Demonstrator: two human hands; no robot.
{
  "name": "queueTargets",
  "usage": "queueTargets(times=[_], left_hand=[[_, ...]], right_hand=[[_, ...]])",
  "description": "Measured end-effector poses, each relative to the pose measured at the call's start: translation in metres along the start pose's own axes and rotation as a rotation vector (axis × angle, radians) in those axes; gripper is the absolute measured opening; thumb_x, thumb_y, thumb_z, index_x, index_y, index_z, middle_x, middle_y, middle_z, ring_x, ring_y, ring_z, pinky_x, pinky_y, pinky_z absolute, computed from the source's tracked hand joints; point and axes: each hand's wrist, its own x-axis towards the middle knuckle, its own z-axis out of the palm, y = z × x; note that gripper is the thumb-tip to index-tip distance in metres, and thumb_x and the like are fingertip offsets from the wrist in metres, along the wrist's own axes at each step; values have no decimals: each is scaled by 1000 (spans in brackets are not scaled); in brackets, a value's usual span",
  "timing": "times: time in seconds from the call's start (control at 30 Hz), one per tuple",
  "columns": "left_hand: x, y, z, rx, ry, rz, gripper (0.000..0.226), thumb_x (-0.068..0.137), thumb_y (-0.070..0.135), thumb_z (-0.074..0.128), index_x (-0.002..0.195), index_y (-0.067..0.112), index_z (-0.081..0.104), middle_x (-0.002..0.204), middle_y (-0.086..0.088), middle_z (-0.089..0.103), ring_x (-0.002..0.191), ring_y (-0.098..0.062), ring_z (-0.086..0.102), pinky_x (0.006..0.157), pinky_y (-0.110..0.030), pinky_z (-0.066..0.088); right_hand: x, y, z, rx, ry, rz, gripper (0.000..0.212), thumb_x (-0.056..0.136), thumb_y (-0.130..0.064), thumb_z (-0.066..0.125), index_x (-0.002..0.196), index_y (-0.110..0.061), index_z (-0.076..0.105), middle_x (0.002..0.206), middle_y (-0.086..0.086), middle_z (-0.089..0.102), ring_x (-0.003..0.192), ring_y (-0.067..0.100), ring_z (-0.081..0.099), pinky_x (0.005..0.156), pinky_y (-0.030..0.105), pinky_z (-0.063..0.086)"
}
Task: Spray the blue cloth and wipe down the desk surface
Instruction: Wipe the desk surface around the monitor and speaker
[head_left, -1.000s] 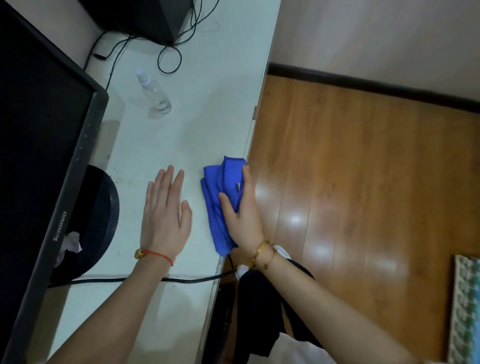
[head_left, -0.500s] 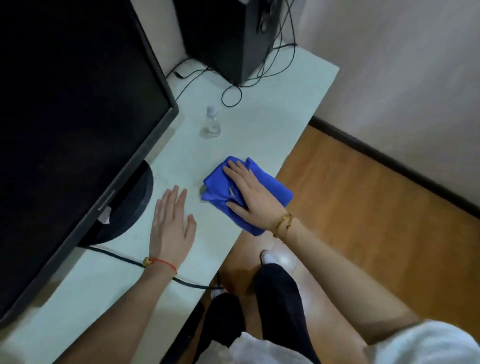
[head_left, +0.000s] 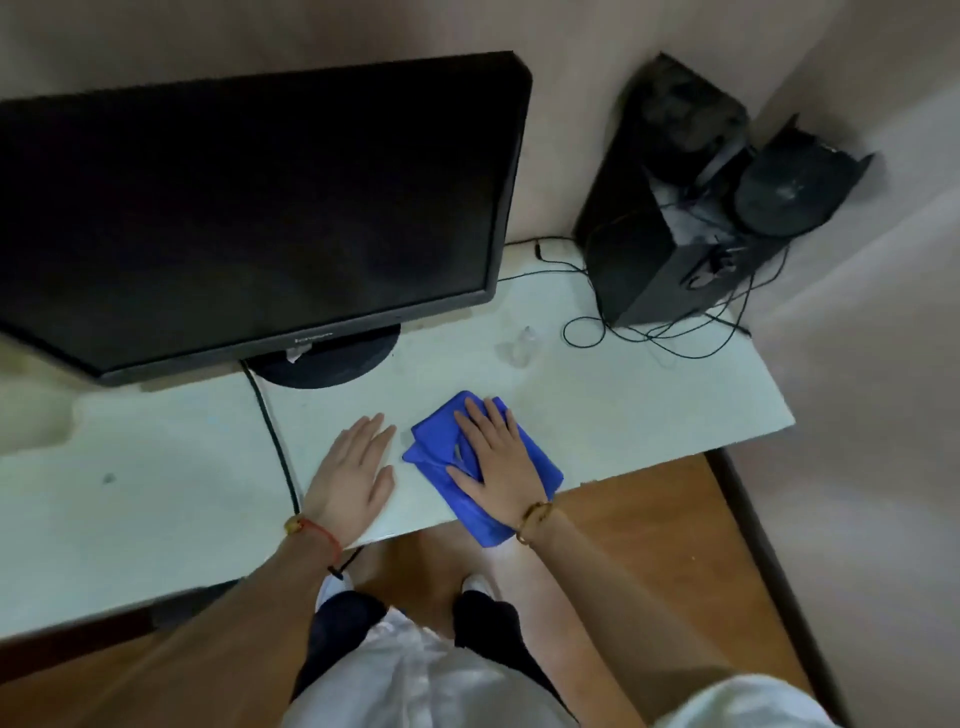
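Both hands lie flat: right hand presses the folded blue cloth beneath its palm at the desk front edge, left hand empty just beside, unwiped surface ahead of the fingers.

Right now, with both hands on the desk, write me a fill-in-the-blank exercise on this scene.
1. The right hand presses flat on the folded ____ cloth.
2. The left hand lies palm-down on the pale ____, holding nothing.
3. The small clear plastic spray bottle stands between the round monitor base and the black ____.

Missing words: blue; desk; speaker
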Motion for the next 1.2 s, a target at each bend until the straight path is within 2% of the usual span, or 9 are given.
queueTargets(times=[0.17,0.27,0.5,0.6,0.77,0.9,1.0,1.1,1.2], left_hand=[[-26,23,3,-45,56,-136,55,94,30,39,134,-2,59,142,-24,55,129,-42,55,115,-43,28],[-38,37,6,-86,67,-214,58,93,32,38,136,-2,58,143,-23,55,131,-42,53,113,-50,38],[-47,59,9,-120,99,-278,60,89,32,40,133,-3,59,138,-25,58,127,-43,57,107,-59,38],[-46,60,11,-125,134,-287,59,89,32,41,134,-2,59,138,-24,58,127,-42,57,111,-54,35],[-28,68,12,-117,237,-176,59,87,30,48,136,-2,54,137,-22,59,128,-37,53,114,-40,26],[-1,83,7,-151,281,-87,67,86,35,54,145,4,48,147,-16,50,137,-30,40,118,-42,27],[17,89,7,-224,216,60,73,87,41,60,151,11,43,157,-10,39,147,-26,29,125,-35,13],[31,93,14,-236,105,134,84,84,58,62,154,21,36,163,-3,29,153,-20,16,126,-33,-1],[38,95,23,-254,4,75,95,78,73,57,157,28,28,167,2,19,155,-19,7,126,-39,-1]], right_hand=[[11,11,-19,-19,-44,-170,81,93,-64,37,157,-16,25,166,4,15,153,23,-4,126,48,0],[-4,12,-23,4,3,-158,86,90,-68,41,158,-17,22,167,1,15,155,25,0,125,46,-2],[-20,22,-16,-66,9,-133,86,89,-70,43,157,-20,25,167,6,14,153,34,11,124,52,11],[-13,22,-14,-58,-23,-124,85,89,-69,45,157,-23,25,167,3,12,154,32,9,125,51,10],[-10,22,-27,128,-40,-122,80,90,-61,56,155,-22,30,165,1,20,154,23,13,125,39,8],[-5,28,-61,412,272,95,59,94,-37,65,144,-13,45,148,4,46,137,19,40,117,39,32],[15,40,-80,417,426,235,58,94,-30,66,142,-6,44,144,11,48,133,26,40,113,44,35],[39,50,-91,461,399,265,66,90,-27,72,145,-7,41,148,10,45,138,25,37,117,37,31],[57,56,-92,495,329,282,71,87,-26,76,147,-12,40,149,5,45,138,19,37,115,27,28]])
